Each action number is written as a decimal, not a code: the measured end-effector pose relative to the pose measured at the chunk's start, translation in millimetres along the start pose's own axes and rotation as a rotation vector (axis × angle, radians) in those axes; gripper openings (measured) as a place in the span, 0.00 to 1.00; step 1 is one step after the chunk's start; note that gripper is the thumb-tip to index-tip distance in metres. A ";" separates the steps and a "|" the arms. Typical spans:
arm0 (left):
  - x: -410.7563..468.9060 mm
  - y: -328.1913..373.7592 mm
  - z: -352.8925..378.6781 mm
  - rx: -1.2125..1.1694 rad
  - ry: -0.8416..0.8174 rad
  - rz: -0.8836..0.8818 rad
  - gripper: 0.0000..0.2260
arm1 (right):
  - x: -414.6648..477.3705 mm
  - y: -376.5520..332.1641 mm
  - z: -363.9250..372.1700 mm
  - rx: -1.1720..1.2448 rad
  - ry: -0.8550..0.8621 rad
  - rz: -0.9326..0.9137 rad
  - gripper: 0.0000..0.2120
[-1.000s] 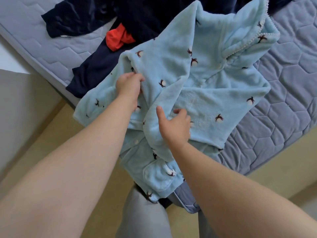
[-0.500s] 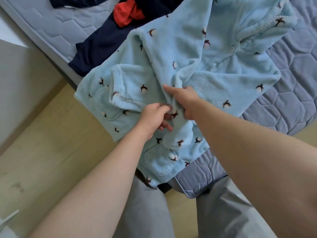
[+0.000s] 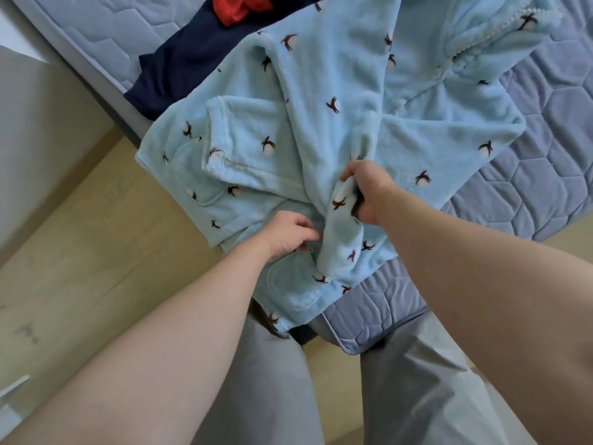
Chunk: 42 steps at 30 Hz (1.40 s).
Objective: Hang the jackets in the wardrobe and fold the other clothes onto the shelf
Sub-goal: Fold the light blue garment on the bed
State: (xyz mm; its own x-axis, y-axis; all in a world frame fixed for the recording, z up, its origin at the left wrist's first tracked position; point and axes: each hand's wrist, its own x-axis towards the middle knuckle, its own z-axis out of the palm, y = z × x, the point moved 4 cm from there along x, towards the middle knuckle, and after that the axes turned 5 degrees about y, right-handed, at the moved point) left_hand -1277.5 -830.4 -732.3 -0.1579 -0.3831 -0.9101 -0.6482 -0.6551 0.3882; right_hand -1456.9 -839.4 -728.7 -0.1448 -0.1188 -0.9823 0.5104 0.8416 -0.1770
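Note:
A light blue fleece jacket with small dark bird marks lies spread over the corner of the bed, its lower part hanging off the edge. My right hand grips a bunched fold of this jacket near its middle. Just left of that fold, my left hand pinches the fleece near a pocket. A dark navy garment lies partly under the jacket at the upper left. A red garment sits on the navy one at the top edge.
The bed's blue-grey quilted mattress fills the right and top. Pale wooden floor lies to the left and below. A grey wall or panel stands at the far left. My grey-trousered legs stand against the bed corner.
My left hand dropped from the jacket's upper left edge to near its pocket. My right hand moved up and closed on a bunched fold. The view shifted toward the floor.

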 end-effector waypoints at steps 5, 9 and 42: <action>-0.5 -22.8 6.6 -0.064 0.208 -0.057 0.18 | 3.2 9.4 -14.9 -0.395 0.156 -0.063 0.06; 3.1 -15.9 22.4 -0.199 0.215 -0.076 0.27 | 4.4 19.7 -20.8 -0.357 0.183 -0.143 0.05; 8.0 -60.1 2.5 -0.162 0.339 -0.237 0.14 | 12.6 104.2 -54.5 -0.934 -0.100 0.055 0.13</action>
State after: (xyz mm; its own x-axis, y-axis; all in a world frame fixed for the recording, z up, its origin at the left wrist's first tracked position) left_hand -1241.7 -792.5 -763.3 0.2521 -0.3840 -0.8882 -0.5077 -0.8339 0.2164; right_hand -1451.7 -724.5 -756.1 -0.0447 -0.0743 -0.9962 -0.3782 0.9243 -0.0520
